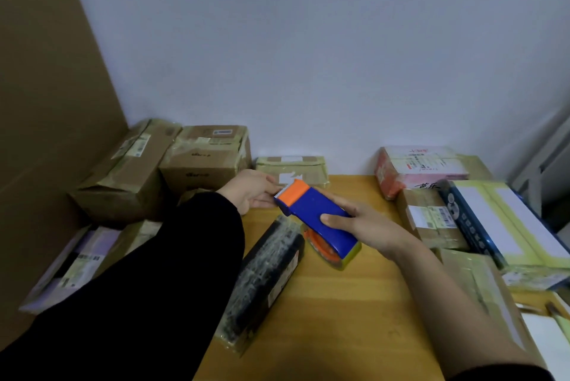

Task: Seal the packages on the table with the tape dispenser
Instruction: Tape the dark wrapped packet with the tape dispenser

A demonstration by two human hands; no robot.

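My right hand (367, 226) grips the blue and orange tape dispenser (314, 211) above the wooden table (339, 303), its toothed orange end pointing left. My left hand (253, 192), in a black sleeve, has its fingertips at that toothed end; whether they pinch tape there I cannot tell. A long black package (265, 282) wrapped in clear film lies on the table just below the dispenser, angled from the table's front left toward its middle.
Taped cardboard boxes (203, 158) are stacked at the left and back. A flat package (293, 169) leans at the wall. More parcels (419, 168) and a blue-edged box (499, 220) crowd the right side. A tall cardboard sheet (46, 103) stands at the left.
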